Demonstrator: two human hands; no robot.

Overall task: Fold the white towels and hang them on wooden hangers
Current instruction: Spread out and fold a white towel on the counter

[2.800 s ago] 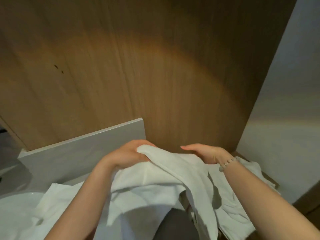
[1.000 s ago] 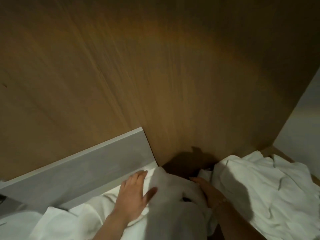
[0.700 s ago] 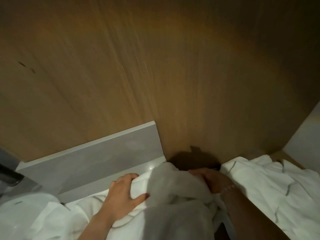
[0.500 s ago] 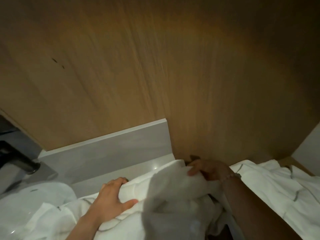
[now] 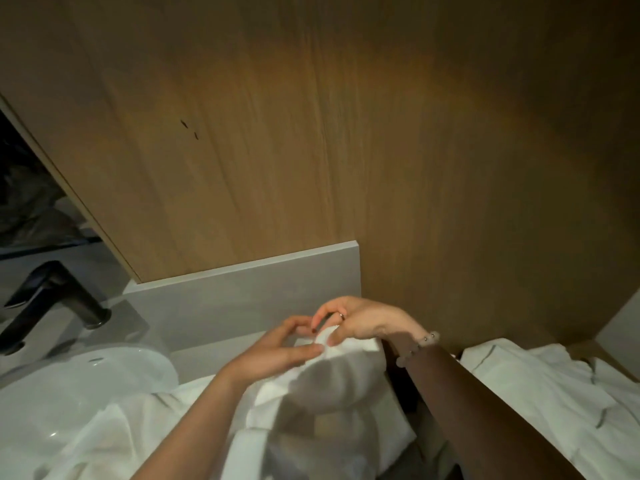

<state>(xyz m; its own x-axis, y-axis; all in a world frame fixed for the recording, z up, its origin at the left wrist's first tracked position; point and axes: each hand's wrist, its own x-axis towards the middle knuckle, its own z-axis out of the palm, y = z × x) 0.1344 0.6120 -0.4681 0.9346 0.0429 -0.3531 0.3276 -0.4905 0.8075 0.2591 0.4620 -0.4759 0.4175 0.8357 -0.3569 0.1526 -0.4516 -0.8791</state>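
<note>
A white towel is bunched up in front of me, its top edge lifted between both hands. My left hand pinches that edge from the left with thumb and fingers. My right hand, with a ring and a bead bracelet, pinches the same edge from the right, fingertips almost meeting the left hand's. More white towel cloth spreads below my left forearm. No wooden hanger is in view.
A wooden wall panel rises close ahead, with a grey upstand at its foot. A white basin and a black tap sit at the left. Another heap of white towels lies at the right.
Both hands have risen and come together at the towel's top edge. The view has swung to the left, showing the basin and the tap.
</note>
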